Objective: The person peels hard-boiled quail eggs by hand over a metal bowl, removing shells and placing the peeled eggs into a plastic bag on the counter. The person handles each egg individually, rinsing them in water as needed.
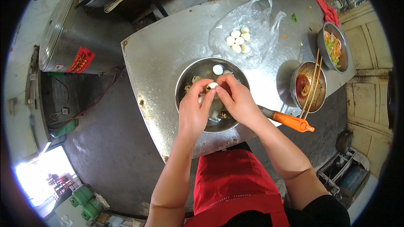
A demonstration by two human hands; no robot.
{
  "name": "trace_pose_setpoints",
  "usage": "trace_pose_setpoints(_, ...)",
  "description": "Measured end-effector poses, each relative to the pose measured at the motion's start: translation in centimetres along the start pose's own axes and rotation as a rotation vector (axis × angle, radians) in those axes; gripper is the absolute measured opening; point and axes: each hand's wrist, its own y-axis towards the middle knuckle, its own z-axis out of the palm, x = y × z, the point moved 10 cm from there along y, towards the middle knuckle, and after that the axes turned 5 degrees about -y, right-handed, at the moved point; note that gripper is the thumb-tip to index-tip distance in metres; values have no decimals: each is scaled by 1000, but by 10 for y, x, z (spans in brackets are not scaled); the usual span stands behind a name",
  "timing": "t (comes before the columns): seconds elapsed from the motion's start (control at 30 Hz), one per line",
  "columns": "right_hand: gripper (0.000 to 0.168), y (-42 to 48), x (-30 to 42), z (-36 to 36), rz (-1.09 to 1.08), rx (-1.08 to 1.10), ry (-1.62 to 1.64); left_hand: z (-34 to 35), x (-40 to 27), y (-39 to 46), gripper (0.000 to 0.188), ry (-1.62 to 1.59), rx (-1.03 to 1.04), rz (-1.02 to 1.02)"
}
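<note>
Between the fingertips of my left hand (197,108) and my right hand (235,99) is a partly peeled quail egg (211,86), white on top with speckled shell below. Both hands are over a steel bowl (177,92) of water, which holds speckled quail eggs (187,88), white egg pieces and bits of shell. A larger white round piece (217,69) lies near the bowl's far side. Beyond the bowl, several peeled white eggs (239,40) rest on a clear plastic bag (263,22).
An orange-handled tool (292,121) lies right of the bowl. Chopsticks (311,83) rest across a bowl of red sauce (319,97). A bowl of cut vegetables (344,52) and a red cloth (327,11) sit at the steel table's (154,53) right end. A large metal drum (91,34) stands left.
</note>
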Motion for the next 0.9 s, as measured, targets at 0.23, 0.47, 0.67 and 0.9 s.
trace_pose_setpoints(0.23, 13, 0, -7, 18, 60, 109, 647, 0, -41, -10, 26, 228, -40, 255)
trace_pose_setpoints(0.47, 14, -4, -5, 14, 14, 36, 539, -3, -36, -12, 22, 232, -87, 210)
trace_pose_setpoints(0.67, 14, -6, 1, 10, -40, 12, 522, -9, -30, -12, 18, 104, -135, 207)
trace_pose_setpoints(0.9, 15, -11, 2, 9, -42, -27, 469, -8, -47, -16, 14, 286, -162, 335)
